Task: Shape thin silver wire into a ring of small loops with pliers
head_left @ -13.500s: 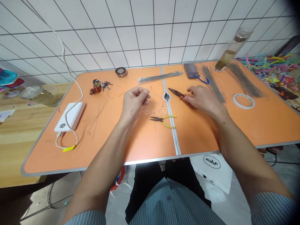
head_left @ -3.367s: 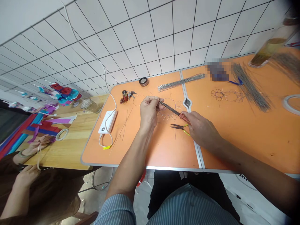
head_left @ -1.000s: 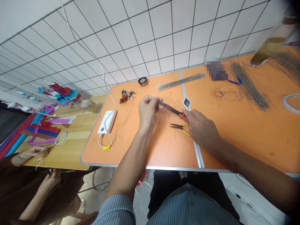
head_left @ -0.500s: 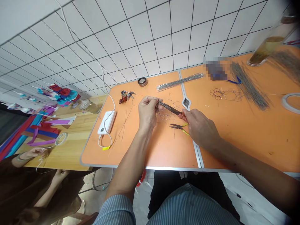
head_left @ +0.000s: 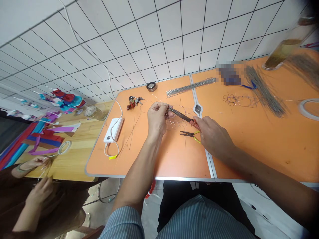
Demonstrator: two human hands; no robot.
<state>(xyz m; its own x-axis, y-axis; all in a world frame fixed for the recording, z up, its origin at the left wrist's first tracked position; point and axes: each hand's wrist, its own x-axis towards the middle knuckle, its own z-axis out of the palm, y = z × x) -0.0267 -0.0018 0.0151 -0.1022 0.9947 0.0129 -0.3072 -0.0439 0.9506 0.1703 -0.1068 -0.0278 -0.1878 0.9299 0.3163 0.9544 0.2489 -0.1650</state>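
My left hand [head_left: 157, 119] pinches a thin looped wire piece [head_left: 177, 122], and a straight wire end sticks out toward the upper left. My right hand [head_left: 213, 134] is shut on red-handled long-nose pliers [head_left: 183, 115], whose dark jaws reach the wire at my left fingertips. Yellow-handled pliers [head_left: 189, 133] lie on the orange folding table [head_left: 174, 159] just below the pliers' tips, next to my right hand. A finished wire flower-like chain [head_left: 239, 100] lies farther right.
Bundles of straight wire [head_left: 191, 87] [head_left: 264, 91] lie at the back, near a black tape roll [head_left: 151, 86], keys [head_left: 133, 102] and a white power bank [head_left: 114, 130]. A co-worker's hands [head_left: 37, 196] work at a wooden table to the lower left, among coloured strips.
Since the oldest frame, my right hand has taken up the red-handled pliers and the view has turned left. Over the last second my hands barely shift; the co-worker's hand has moved.
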